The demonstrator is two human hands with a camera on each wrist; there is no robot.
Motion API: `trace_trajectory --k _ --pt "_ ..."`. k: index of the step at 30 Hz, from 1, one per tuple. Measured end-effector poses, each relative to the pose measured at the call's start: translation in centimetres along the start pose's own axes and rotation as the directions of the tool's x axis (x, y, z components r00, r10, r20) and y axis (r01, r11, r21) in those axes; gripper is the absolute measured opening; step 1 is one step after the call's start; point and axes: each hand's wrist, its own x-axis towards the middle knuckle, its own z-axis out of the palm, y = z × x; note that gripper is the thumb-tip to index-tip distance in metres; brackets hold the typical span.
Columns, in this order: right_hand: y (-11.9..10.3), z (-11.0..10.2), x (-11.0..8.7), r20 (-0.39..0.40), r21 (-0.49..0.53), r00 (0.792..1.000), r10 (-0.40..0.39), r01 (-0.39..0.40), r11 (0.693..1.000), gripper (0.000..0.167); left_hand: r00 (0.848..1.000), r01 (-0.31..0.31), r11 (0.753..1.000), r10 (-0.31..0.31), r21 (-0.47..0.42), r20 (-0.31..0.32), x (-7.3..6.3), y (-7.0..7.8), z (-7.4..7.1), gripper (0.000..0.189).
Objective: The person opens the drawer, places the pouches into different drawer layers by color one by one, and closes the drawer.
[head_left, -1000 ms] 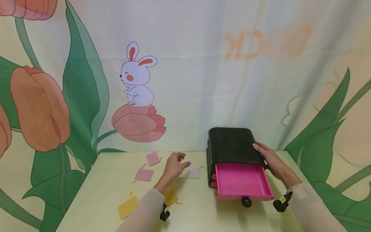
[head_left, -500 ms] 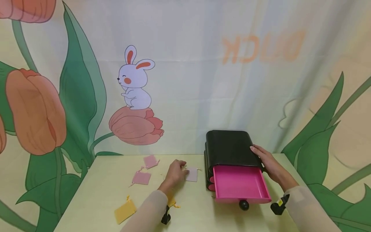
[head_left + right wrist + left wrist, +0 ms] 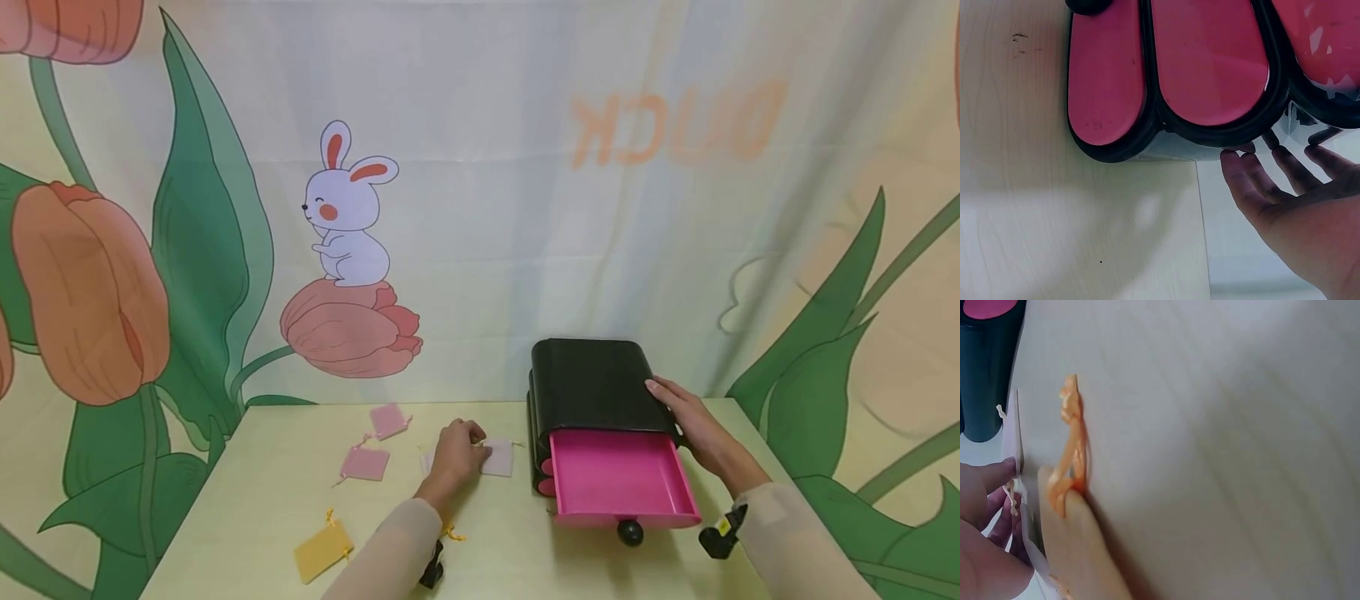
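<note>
My left hand (image 3: 453, 457) pinches the left edge of a small white drawstring pouch (image 3: 499, 460), thumb on its near side. In the left wrist view the thumb lies against the pouch (image 3: 1011, 434), with the other fingers partly hidden behind. A second white pouch (image 3: 427, 462) is mostly covered by this hand. At the right, my right hand (image 3: 697, 429) rests with extended fingers against the side of a black drawer box (image 3: 592, 383); the right wrist view shows its fingertips touching that side. The box's pink top drawer (image 3: 622, 475) is pulled out, nothing inside.
Two pink pouches (image 3: 366, 462) lie left of my left hand. A yellow pouch (image 3: 322, 552) is nearer the front, and another yellow pouch (image 3: 1075, 544) lies under the left forearm. A printed curtain (image 3: 480, 208) hangs behind the table (image 3: 240, 475).
My left hand has lowered onto the white pouch and now pinches its edge; the pouch has shifted slightly. The right hand stays on the drawer box. The head view has tilted a little.
</note>
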Motion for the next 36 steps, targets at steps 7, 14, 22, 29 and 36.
trace_trajectory --k 7,14,22,29,36 --pt "0.0 0.3 -0.2 0.000 -0.015 1.000 -0.004 0.004 1.000 0.093 0.999 -0.049 0.998 0.049 -0.048 0.013 -0.5 1.2 -2.0 0.016" --pt "-0.2 0.1 -0.2 0.000 -0.004 1.000 -0.008 0.008 1.000 0.092 0.988 -0.149 0.985 0.145 -0.087 -0.057 -1.4 5.2 -6.2 0.018" --pt "-0.2 -0.1 0.1 0.004 0.004 1.000 -0.018 0.018 1.000 0.091 0.956 -0.270 0.955 0.250 -0.125 -0.155 -2.8 10.7 -9.8 0.024" --pt "0.0 -0.1 0.2 0.006 0.013 1.000 -0.001 0.001 1.000 0.092 0.926 -0.372 0.919 0.357 -0.129 -0.125 -4.9 14.9 -9.5 0.028" --pt "-0.2 0.1 -0.1 -0.002 0.006 1.000 0.002 -0.002 1.000 0.094 0.913 -0.407 0.895 0.400 -0.182 -0.076 -6.4 17.0 -7.2 0.023"
